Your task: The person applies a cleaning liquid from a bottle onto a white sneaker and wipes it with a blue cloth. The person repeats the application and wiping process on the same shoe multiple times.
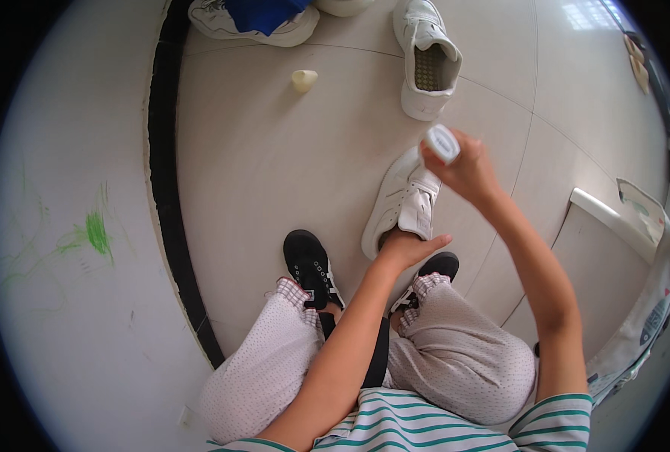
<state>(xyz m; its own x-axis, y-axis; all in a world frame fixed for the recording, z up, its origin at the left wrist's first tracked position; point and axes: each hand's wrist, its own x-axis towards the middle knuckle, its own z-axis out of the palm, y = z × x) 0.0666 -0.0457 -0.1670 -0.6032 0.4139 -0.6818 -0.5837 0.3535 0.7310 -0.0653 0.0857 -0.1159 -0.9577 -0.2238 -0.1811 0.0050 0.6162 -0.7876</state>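
Observation:
My left hand [407,248] has its fingers inside the opening of a white lace-up shoe [394,198], with the thumb outside pointing right. My right hand [467,164] is closed around a white plastic bottle or tube [442,144], its oval end facing up, over the toe end of that shoe. What lies under the bottle is hidden. Another white shoe [425,101], with a patterned insole, stands just beyond. A small cream-coloured cap [304,81] rests on the tiled floor to the left.
More white shoes [289,31] lie at the top, one partly under a blue cloth [267,14]. A wall with green scribbles [97,231] and a black skirting strip [165,141] run along the left. A white-edged panel [611,220] and a printed fabric item [651,305] are at the right.

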